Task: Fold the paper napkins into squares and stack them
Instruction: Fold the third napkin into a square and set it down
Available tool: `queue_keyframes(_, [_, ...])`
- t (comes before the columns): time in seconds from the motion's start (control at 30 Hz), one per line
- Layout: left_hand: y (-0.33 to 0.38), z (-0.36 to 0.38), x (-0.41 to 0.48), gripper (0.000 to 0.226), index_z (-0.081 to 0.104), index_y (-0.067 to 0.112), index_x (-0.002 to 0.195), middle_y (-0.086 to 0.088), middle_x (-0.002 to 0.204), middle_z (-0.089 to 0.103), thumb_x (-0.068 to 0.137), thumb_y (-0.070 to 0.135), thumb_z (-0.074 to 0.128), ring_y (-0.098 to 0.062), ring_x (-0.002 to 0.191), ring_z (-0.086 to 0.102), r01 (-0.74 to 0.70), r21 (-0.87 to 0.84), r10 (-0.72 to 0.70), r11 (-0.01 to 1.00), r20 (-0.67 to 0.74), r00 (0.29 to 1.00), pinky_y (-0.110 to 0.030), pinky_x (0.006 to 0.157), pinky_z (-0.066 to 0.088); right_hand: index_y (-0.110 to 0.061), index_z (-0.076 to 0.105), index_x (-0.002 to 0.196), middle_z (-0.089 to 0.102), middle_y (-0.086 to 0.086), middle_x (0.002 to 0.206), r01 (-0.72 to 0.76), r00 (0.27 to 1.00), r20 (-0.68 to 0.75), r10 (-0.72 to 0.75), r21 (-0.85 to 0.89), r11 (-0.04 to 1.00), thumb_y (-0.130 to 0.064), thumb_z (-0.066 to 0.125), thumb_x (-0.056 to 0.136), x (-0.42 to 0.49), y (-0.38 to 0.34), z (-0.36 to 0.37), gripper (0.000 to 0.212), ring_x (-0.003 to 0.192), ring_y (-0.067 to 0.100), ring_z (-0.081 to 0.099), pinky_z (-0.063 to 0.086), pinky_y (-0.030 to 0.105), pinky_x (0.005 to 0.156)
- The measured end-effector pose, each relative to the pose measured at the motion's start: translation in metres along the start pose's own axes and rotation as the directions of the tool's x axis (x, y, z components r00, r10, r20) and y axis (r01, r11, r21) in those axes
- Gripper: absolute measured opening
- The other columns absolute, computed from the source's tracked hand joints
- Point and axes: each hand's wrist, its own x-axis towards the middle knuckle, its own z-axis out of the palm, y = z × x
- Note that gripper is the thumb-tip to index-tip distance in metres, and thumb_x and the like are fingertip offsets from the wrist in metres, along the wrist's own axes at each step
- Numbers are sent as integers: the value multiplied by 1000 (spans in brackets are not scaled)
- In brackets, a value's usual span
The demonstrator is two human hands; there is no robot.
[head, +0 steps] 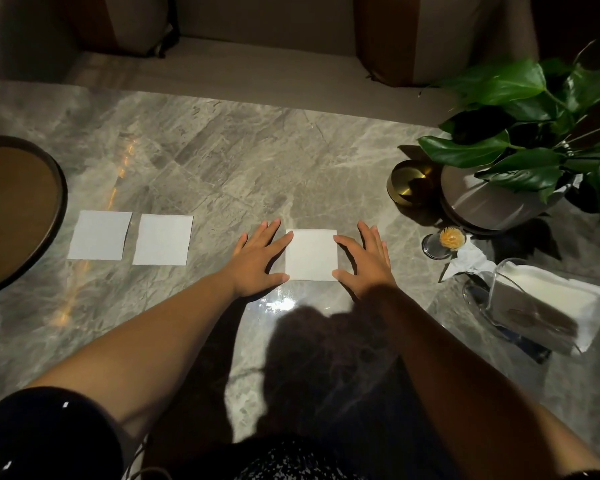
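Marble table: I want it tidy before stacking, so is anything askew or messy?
A crumpled white paper napkin lies loose between the small glass toothpick holder and the clear napkin holder. The three folded white squares lie flat, not yet stacked.

Light is being reflected by the glossy marble table [222, 161]; matt white paper napkins [311, 254] are being shown, beside a brass-like cup [409, 183].

Dim room: grey marble table [222, 150] (glossy), beige cushioned bench [257, 67] behind it
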Motion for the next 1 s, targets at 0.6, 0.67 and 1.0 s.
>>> queue_keyframes(0.6, [-3,2,2,89,4,45,154,15,162,-21,87,50,63,-6,144,-25,-4,-42,4,999,1,1000,-45,119,-12,-21,54,91,55,5,111,-65,996,52,75,-182,981,-26,69,90,54,-51,-18,17,100,26,53,44,34,85])
queue_keyframes(0.67, [-4,3,2,89,4,45,154,15,162,-21,87,50,63,-6,144,-26,-10,-51,10,999,0,1000,-45,119,-13,-23,50,90,58,3,99,-141,990,18,141,-9,990,-21,68,89,48,-49,-14,19,85,22,57,47,32,71])
queue_keyframes(1.0, [-2,3,1,91,4,45,154,16,162,-21,86,49,64,-7,145,-26,-2,-87,1,996,-7,1000,-43,117,-15,-13,61,93,69,6,95,-336,939,1,344,215,917,-26,66,93,22,-50,4,14,85,25,64,57,43,82])
